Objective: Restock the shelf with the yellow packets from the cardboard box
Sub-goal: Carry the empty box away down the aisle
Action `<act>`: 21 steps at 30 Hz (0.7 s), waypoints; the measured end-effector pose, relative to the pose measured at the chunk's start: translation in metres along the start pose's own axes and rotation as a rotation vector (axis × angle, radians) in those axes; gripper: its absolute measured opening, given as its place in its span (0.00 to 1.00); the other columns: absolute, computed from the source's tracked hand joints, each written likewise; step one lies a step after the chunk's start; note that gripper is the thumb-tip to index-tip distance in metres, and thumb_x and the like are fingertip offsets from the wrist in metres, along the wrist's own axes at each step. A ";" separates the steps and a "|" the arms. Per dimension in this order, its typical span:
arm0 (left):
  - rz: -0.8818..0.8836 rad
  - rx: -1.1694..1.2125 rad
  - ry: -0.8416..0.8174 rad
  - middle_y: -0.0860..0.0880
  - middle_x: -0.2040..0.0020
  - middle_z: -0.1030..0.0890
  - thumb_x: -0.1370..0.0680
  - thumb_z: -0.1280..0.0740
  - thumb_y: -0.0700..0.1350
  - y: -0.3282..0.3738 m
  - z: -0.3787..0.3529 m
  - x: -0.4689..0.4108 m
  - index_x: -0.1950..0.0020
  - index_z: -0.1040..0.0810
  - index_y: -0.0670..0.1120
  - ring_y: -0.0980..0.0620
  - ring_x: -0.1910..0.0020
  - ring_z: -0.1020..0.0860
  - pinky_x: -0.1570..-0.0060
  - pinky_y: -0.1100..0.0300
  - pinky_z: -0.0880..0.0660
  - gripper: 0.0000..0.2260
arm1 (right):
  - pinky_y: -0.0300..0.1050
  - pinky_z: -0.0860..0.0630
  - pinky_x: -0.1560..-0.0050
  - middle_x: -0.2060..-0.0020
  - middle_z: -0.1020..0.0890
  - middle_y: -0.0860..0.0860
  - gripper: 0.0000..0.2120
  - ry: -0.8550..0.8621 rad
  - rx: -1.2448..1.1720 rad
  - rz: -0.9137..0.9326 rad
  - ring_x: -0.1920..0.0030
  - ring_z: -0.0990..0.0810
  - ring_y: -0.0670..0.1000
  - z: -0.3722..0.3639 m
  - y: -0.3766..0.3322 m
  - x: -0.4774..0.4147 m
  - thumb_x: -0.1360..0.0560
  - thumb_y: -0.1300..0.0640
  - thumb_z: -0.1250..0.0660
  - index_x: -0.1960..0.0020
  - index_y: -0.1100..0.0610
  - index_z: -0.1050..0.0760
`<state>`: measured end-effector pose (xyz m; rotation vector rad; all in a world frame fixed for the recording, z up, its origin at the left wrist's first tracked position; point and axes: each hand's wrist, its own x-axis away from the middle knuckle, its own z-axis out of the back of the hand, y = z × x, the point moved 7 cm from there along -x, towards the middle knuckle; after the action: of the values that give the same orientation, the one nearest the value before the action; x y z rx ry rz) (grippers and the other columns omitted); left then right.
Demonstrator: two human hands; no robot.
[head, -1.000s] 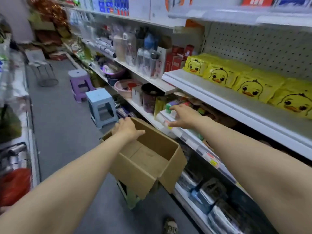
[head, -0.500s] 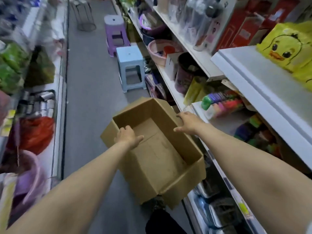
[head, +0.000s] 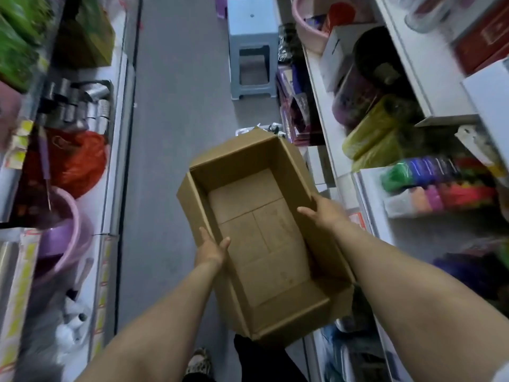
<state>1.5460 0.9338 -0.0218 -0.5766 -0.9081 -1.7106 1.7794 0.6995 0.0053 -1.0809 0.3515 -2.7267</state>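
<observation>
Box (head: 259, 238) held over aisle centre, open top up, inside bare. Left hand (head: 210, 250) grips near-left wall, thumb inside. Right hand (head: 323, 213) grips right wall. Grey floor (head: 176, 106) beneath; blue stool (head: 252, 45) far; stocked shelves (head: 366, 188) right, goods left.

Lighting: dim, flat, cool cast; source cannot be told. Shadows: soft inside cardboard box (head: 256, 244), deep in lower right shelving (head: 321, 111). Glare: small highlights on metal cylinders (head: 74, 106). Blur: motion smear at both sides. Distortion: wide-angle bowing. Centre: fairly sharp.
</observation>
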 end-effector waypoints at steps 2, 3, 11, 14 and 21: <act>0.013 0.055 -0.018 0.39 0.24 0.36 0.20 0.38 0.58 -0.009 -0.007 -0.009 0.20 0.61 0.51 0.35 0.30 0.31 0.34 0.43 0.31 0.39 | 0.58 0.24 0.37 0.36 0.21 0.56 0.31 -0.002 -0.054 0.000 0.37 0.22 0.61 -0.002 0.006 -0.007 0.22 0.36 0.38 0.24 0.46 0.37; 0.017 0.090 -0.030 0.40 0.24 0.37 0.21 0.38 0.60 -0.014 -0.011 -0.014 0.21 0.62 0.55 0.35 0.30 0.32 0.35 0.41 0.30 0.40 | 0.56 0.25 0.35 0.34 0.22 0.56 0.31 -0.008 -0.078 -0.005 0.36 0.23 0.61 -0.003 0.008 -0.008 0.22 0.36 0.38 0.22 0.44 0.40; -0.053 0.402 -0.216 0.47 0.28 0.29 0.25 0.35 0.63 -0.035 -0.021 -0.026 0.23 0.45 0.60 0.40 0.33 0.27 0.38 0.40 0.26 0.33 | 0.54 0.27 0.35 0.33 0.22 0.55 0.27 0.011 -0.196 -0.026 0.34 0.24 0.61 -0.022 0.013 0.008 0.19 0.42 0.38 0.22 0.42 0.39; -0.067 0.360 -0.278 0.47 0.30 0.27 0.28 0.33 0.66 -0.059 -0.012 -0.053 0.23 0.41 0.60 0.40 0.34 0.26 0.38 0.40 0.26 0.36 | 0.57 0.25 0.38 0.37 0.19 0.53 0.24 0.043 -0.187 -0.105 0.37 0.21 0.59 -0.036 0.021 0.026 0.20 0.40 0.39 0.27 0.45 0.30; -0.187 0.084 -0.336 0.47 0.33 0.24 0.37 0.36 0.73 -0.092 0.021 -0.131 0.28 0.36 0.62 0.40 0.38 0.23 0.41 0.39 0.25 0.39 | 0.52 0.24 0.45 0.43 0.17 0.58 0.17 0.272 -0.220 -0.276 0.42 0.21 0.62 -0.103 0.012 0.097 0.18 0.46 0.39 0.34 0.49 0.22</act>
<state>1.4995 1.0395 -0.1347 -0.7557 -1.3006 -1.7607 1.6395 0.6789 -0.0085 -0.8600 0.5953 -3.1531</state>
